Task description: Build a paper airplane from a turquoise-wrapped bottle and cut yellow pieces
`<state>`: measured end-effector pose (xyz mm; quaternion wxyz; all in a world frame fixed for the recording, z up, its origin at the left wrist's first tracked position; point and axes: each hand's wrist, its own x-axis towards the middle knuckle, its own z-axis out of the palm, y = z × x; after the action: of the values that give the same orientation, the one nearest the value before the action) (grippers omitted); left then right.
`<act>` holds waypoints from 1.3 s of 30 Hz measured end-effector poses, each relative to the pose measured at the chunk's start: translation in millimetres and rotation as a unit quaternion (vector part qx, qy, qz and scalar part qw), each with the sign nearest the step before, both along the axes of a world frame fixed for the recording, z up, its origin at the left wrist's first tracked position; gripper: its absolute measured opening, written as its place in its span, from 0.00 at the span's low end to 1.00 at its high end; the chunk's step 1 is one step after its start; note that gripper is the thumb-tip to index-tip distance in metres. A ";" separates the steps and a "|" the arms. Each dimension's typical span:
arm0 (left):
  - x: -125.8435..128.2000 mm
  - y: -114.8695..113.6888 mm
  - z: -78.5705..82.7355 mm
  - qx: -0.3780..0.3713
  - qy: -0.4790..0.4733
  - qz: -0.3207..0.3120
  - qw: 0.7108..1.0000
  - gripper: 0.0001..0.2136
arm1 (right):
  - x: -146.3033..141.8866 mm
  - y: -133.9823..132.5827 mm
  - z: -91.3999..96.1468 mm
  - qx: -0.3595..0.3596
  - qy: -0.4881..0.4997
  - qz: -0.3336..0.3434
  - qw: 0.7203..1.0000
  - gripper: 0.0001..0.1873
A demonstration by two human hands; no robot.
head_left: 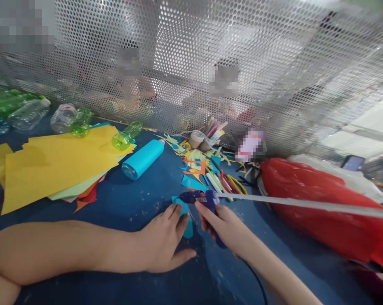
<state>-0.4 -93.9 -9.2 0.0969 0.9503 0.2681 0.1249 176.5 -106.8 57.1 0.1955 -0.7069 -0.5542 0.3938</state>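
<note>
My right hand (226, 228) is wrapped round the grip of a blue glue gun (201, 198), whose nozzle points left at a teal paper cutout (186, 210) on the blue table (131, 203). A long white glue stick (306, 204) juts out of the gun's back toward the right. My left hand (166, 245) lies flat, fingers stretched out, pressing on the near edge of the teal cutout. Its forearm rests on the table across the left foreground.
Yellow paper sheets (54, 165) lie at left, with clear and green plastic bottles (80, 122) behind them. A bottle covered in teal paper (142, 158) lies mid-table. Coloured paper scraps (196, 163) and glue sticks (217, 182) sit beyond the gun. A red plastic bag (318, 220) fills the right. A perforated metal screen (191, 63) stands behind, people beyond it.
</note>
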 end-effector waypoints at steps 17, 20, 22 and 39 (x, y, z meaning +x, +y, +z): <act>0.2 0.2 1.2 0.000 0.000 0.000 1.000 0.34 | -4.8 3.9 1.2 -0.004 -0.026 0.010 1.000 0.26; 0.9 0.3 0.4 -0.001 -0.006 -0.002 1.000 0.34 | -3.8 4.1 3.8 -0.007 -0.023 0.011 1.000 0.26; 1.0 0.2 -0.1 0.002 -0.005 -0.004 1.000 0.34 | -5.7 4.1 4.9 -0.009 -0.025 0.010 1.000 0.26; 1.4 -0.5 -5.0 0.008 -0.024 0.007 1.000 0.34 | 0.5 1.8 9.1 -0.004 -0.070 -0.007 0.998 0.26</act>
<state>1.0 -94.4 -14.1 0.0952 0.9458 0.2713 0.1507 177.0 -104.9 66.2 0.1562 -0.7371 -0.5603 0.3439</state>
